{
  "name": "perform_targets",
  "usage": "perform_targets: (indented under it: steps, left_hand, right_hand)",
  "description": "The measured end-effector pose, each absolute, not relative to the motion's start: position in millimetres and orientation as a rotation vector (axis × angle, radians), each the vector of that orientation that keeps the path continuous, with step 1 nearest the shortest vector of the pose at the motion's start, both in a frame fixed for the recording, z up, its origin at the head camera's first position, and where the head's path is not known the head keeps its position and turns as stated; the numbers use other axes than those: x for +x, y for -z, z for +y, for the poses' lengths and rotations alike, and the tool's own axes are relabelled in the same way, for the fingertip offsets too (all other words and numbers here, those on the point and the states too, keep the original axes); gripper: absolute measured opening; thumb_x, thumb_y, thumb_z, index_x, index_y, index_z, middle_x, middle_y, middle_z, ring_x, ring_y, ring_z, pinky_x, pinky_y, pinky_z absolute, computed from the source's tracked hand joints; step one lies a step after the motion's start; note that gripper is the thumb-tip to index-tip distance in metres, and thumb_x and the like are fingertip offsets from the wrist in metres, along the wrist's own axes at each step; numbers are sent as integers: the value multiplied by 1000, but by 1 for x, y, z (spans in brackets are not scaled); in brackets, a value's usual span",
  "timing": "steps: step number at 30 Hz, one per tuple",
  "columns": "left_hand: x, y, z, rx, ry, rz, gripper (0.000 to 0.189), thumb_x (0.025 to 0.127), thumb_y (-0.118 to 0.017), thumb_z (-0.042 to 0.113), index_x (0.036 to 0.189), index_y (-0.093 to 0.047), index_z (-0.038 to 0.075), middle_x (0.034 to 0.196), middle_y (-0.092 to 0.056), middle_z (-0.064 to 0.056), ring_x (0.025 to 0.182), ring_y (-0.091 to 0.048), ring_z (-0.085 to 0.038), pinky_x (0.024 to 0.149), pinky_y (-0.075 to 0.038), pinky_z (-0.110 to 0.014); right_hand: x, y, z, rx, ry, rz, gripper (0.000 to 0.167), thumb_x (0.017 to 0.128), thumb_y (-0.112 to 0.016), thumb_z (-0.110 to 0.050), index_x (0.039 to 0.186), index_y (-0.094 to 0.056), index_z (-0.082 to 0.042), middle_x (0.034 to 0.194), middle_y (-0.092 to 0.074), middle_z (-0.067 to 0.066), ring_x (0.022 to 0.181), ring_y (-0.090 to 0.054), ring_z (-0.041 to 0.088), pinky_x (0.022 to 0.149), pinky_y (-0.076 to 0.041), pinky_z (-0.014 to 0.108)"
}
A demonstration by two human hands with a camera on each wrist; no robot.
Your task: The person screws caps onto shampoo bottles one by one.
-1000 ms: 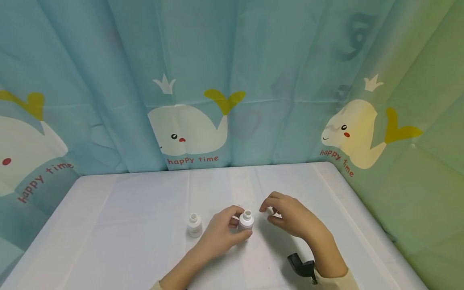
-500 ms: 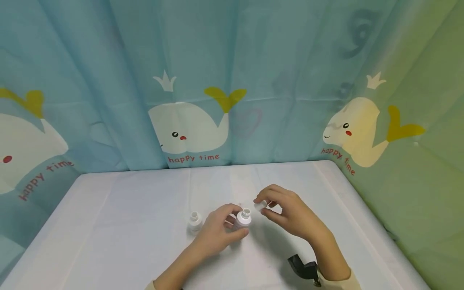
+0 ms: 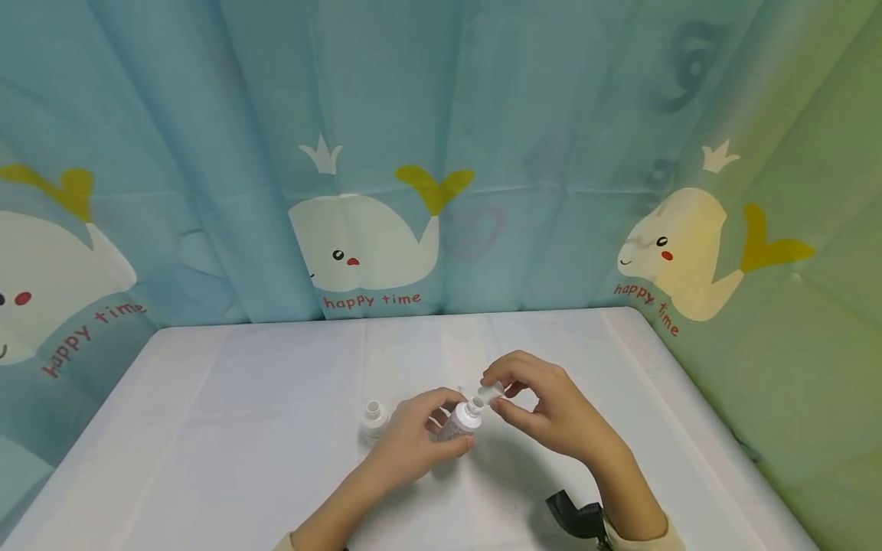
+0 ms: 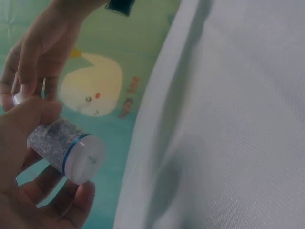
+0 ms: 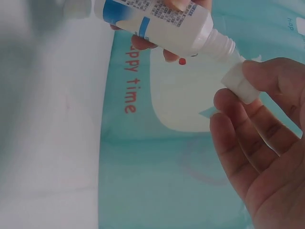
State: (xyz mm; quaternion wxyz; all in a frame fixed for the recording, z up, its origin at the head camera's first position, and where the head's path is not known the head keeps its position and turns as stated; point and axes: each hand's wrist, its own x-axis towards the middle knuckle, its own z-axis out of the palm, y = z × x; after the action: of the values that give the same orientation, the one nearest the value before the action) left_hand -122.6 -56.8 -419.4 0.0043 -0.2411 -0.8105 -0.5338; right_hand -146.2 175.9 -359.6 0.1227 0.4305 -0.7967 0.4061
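My left hand (image 3: 420, 436) grips a small white bottle (image 3: 460, 422) with a printed label and a blue band, tilted with its uncapped neck toward the right. In the right wrist view the bottle's threaded neck (image 5: 220, 45) points at a white cap (image 5: 241, 82). Thumb and fingertips of my right hand (image 3: 540, 398) pinch that cap close to the bottle's mouth, its open side facing the neck. In the left wrist view the bottle's round base (image 4: 86, 160) faces the camera. A second white bottle (image 3: 374, 421), uncapped, stands on the table to the left, partly behind my left hand.
The table (image 3: 262, 428) has a white cloth. A blue curtain (image 3: 537, 229) printed with whales hangs along its back edge, and a green one (image 3: 792, 367) along the right. A black wrist mount (image 3: 575, 516) sits at my right forearm.
My right hand has come left to the bottle, and the cap in its fingers has come into view. My left hand has tilted the bottle from near upright toward the cap.
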Motion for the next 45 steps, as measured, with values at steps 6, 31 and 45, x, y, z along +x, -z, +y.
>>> perform_targets:
  steps: [6,31,45]
  left_hand:
    - [-122,417,-57,-739,1665,-2549,38,80,-83,24,114,-66,26,107,-67,18,90,-63,-10,78,-54,-28]
    - [-123,418,-59,-738,1642,-2541,39,79,-83,29,115,-68,25,107,-68,15,88,-63,-10,76,-55,-27]
    - [-122,415,-59,-731,1636,-2535,38,79,-83,28,114,-68,25,104,-68,15,86,-62,-12,73,-54,-27]
  right_hand:
    - [-145,360,173,1289,-1174,-2307,33,84,-71,4,107,-66,-19,110,-65,-8,100,-62,10,75,-57,27]
    - [-144,362,169,1334,-1185,-2309,33,85,-70,5,109,-67,-18,111,-65,-8,99,-62,8,72,-57,31]
    - [-143,363,167,1350,-1205,-2357,29,89,-68,2,110,-67,-17,110,-67,-3,98,-63,11,74,-57,30]
